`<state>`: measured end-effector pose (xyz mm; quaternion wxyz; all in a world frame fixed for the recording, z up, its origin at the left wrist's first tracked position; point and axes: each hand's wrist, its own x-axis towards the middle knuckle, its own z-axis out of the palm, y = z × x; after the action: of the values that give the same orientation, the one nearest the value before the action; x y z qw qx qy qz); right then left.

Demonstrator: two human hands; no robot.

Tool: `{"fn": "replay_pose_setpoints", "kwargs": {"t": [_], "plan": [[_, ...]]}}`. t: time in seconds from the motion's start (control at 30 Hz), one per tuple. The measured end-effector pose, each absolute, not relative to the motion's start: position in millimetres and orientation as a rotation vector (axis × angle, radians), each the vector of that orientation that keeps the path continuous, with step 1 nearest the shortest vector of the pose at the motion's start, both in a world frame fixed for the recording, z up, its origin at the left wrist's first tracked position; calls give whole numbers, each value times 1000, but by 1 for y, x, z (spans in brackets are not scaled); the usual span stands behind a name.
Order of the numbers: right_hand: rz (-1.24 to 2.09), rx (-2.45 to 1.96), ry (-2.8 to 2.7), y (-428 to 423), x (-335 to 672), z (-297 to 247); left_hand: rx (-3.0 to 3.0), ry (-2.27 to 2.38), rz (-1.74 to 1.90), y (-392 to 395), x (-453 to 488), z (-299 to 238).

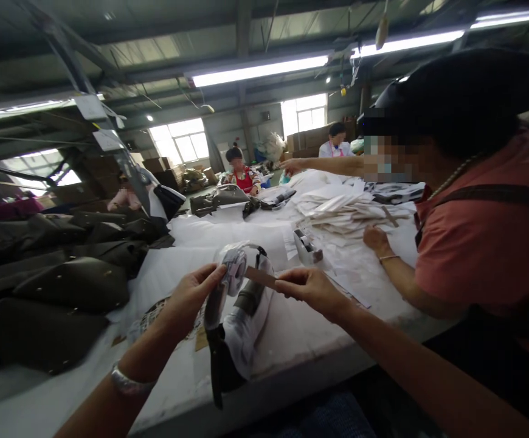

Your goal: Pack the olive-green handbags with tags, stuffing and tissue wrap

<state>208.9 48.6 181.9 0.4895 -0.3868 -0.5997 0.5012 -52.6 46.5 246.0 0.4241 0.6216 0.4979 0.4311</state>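
My left hand (194, 296) is closed on a dark olive bag strap (221, 356), its thumb and fingers pinching a bunched, shiny part wrapped in clear plastic and white sheeting. The strap loops down over the table's near edge. My right hand (312, 291) pinches the end of a narrow brown strip (261, 278), which looks like card. The strip's other end reaches the wrapped part by my left fingertips; whether they touch, I cannot tell. Just beyond stands a tape dispenser (307, 246).
Dark olive bags (70, 286) are piled at left. White sheets (337, 204) lie stacked on the white-covered table (301, 353). At right a co-worker in a salmon shirt (487, 231) leans over it, one arm stretched across. Other people sit farther back.
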Motion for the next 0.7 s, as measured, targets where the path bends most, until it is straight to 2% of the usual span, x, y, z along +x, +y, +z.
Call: {"fn": "replay_pose_setpoints", "kwargs": {"t": [0.33, 0.6, 0.7], "plan": [[1199, -837, -1524, 68, 162, 189, 1647, 1157, 1055, 36, -39, 250], [1720, -643, -1176, 60, 150, 204, 1776, 1167, 1008, 38, -39, 252], [1810, -614, -1108, 54, 151, 204, 1822, 1189, 970, 37, -42, 249]]}}
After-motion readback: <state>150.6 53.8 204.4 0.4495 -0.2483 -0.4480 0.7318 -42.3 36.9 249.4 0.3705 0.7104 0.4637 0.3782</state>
